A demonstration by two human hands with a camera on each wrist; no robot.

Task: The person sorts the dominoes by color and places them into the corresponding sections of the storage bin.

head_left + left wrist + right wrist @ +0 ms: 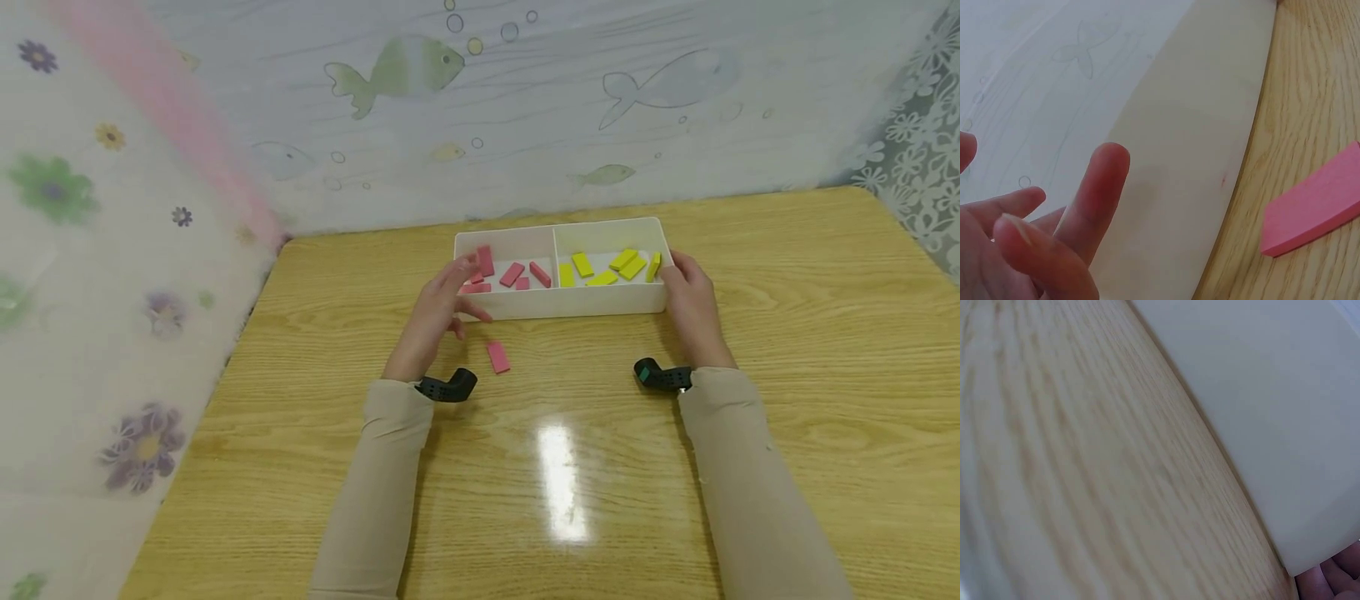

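Note:
A white two-compartment box [607,301] stands toward the back of the table. Pink blocks [512,274] lie in its left compartment and yellow ones [582,265] in the right. My left hand [442,302] is at the box's left front corner, fingers spread and holding nothing; in the left wrist view its fingers overlap the front wall [1191,125]. At the right end, my right hand [692,302] grips the box, with fingertips [1335,581] partly visible past its corner in the right wrist view. One loose pink block [498,357] lies flat on the table in front of the box.
The wooden table [570,400] runs back to a wall [525,108] painted with fish. Another wall [97,292], with flowers, borders its left side. A black wrist device [448,387] sits on the left wrist, and a second [662,376] on the right.

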